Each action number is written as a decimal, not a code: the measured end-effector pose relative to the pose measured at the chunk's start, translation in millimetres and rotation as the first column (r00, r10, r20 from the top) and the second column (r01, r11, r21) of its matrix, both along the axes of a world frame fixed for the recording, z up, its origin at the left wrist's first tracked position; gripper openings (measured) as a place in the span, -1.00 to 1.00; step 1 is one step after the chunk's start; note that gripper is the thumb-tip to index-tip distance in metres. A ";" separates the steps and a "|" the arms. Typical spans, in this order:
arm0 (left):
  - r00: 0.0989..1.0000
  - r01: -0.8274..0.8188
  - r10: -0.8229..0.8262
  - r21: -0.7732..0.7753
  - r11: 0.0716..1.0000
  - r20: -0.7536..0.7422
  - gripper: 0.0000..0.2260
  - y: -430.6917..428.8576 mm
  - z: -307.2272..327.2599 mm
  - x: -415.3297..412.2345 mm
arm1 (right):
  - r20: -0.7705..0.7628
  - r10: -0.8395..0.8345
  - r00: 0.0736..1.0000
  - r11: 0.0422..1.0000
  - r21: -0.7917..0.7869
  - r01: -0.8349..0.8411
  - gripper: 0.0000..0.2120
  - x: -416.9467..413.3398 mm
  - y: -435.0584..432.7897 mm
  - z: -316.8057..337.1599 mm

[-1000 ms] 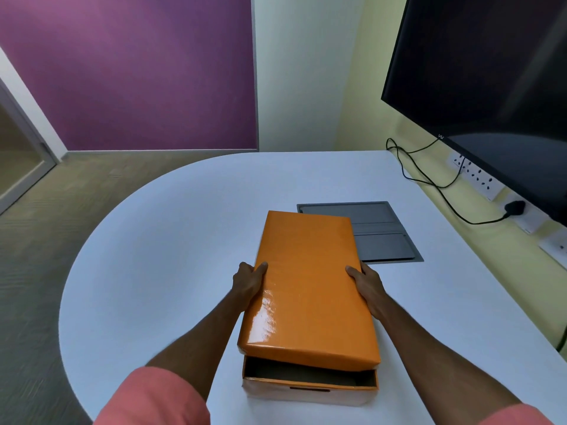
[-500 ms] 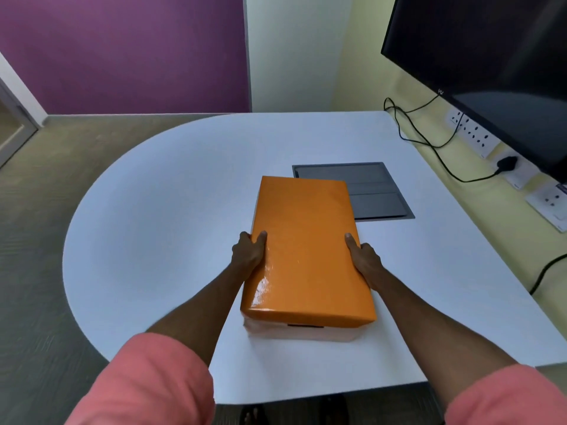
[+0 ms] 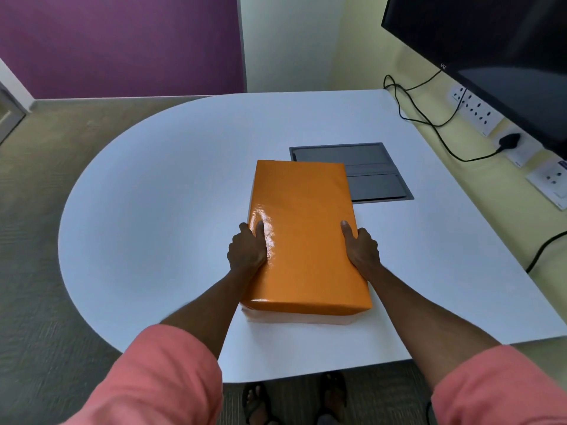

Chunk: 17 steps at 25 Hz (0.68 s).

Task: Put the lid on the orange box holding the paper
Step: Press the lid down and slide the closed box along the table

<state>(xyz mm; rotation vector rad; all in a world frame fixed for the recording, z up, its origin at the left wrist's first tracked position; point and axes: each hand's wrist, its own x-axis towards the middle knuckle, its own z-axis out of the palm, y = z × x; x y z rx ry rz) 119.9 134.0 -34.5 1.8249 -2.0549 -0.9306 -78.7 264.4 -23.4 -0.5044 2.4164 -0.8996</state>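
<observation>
A glossy orange lid [image 3: 302, 231] lies flat over the box [image 3: 294, 319], whose pale lower wall shows as a thin strip under the lid's near edge. The box stands on the white table [image 3: 159, 210], near its front. My left hand [image 3: 248, 248] grips the lid's left long side, thumb on top. My right hand [image 3: 359, 248] grips the right long side the same way. The box's inside and the paper are hidden under the lid.
A dark grey panel [image 3: 372, 173] sits flush in the table just behind the box, on the right. A black screen [image 3: 491, 56], wall sockets [image 3: 474, 113] and black cables [image 3: 426, 118] line the right wall. The table's front edge is close to my body.
The lid came down from a tilt with an open gap at the near end to lie closed over the box. The camera tipped downward, so my feet now show.
</observation>
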 end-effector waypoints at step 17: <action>0.931 0.359 -0.351 0.086 0.929 -0.098 -0.28 -56.3 21.6 -24.7 | 0.082 0.237 0.968 0.972 -0.031 -0.235 -0.28 -29.8 -43.9 23.6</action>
